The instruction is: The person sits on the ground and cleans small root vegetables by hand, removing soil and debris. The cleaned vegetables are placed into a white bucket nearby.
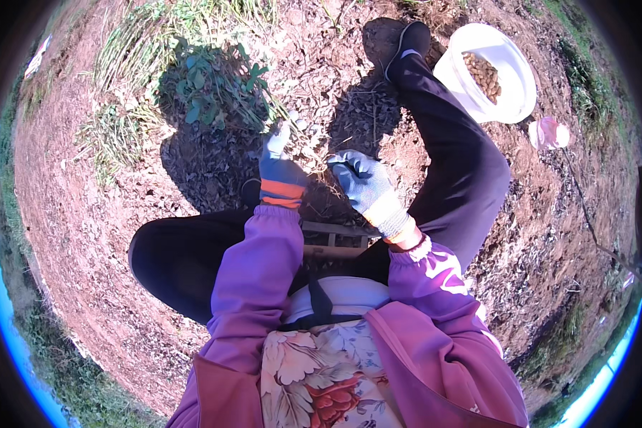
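Note:
My left hand (pixel 282 163), in a grey-blue glove with an orange cuff, grips the stems of an uprooted peanut plant. Its green leaves (pixel 206 88) spread out to the upper left, and the pale, tangled roots (pixel 313 152) point towards my right hand. Gloved the same way, my right hand (pixel 356 179) is curled just beside the roots, its fingertips bent inward. Whether anything sits between those fingers is hidden. A white plastic bucket (pixel 520 88) stands beyond my right leg, with a heap of peanuts in their shells (pixel 482 77) inside.
More pulled plants (pixel 134 59) lie in a pile at the upper left. My right leg (pixel 455 139) stretches between my hands and the bucket. A small pink object (pixel 549 134) lies near the bucket. Dry leaf litter (pixel 112 241) covers the soil. A wooden frame (pixel 334 229) is between my legs.

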Tool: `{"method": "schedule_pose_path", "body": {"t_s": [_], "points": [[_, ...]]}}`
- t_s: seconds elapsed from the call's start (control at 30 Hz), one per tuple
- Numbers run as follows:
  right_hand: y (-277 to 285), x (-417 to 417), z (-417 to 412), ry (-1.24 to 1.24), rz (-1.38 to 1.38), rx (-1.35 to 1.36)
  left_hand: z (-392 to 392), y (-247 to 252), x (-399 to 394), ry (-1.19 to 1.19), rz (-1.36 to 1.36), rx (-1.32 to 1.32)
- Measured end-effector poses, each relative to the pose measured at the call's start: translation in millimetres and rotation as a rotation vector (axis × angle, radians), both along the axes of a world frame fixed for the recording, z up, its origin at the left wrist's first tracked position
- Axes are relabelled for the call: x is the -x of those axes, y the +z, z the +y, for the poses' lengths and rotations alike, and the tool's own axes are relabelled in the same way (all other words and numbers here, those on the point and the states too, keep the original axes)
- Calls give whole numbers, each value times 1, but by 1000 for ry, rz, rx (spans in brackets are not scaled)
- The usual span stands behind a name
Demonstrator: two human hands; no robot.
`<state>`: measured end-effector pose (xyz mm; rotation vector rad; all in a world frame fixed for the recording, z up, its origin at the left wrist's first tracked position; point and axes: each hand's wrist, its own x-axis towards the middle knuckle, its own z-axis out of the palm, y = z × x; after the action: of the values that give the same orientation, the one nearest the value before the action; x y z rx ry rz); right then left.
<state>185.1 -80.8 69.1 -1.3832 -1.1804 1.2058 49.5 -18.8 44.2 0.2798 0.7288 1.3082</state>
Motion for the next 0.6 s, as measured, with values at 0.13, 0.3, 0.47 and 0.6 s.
{"method": "schedule_pose_path", "body": {"t_s": [0.13, 0.3, 0.47, 0.6], "points": [[-1, 9, -1, -39, -493, -285, 2, -12, 1, -49, 26, -51], [17, 21, -10, 25, -871, -231, 5, -24, 6, -48, 62, -37], [-1, 30, -16, 120, -1098, -360, 5, -27, 9, -138, 54, -144], [9, 23, -22, 127, -876, -385, 7, -19, 8, -79, 111, 79]]}}
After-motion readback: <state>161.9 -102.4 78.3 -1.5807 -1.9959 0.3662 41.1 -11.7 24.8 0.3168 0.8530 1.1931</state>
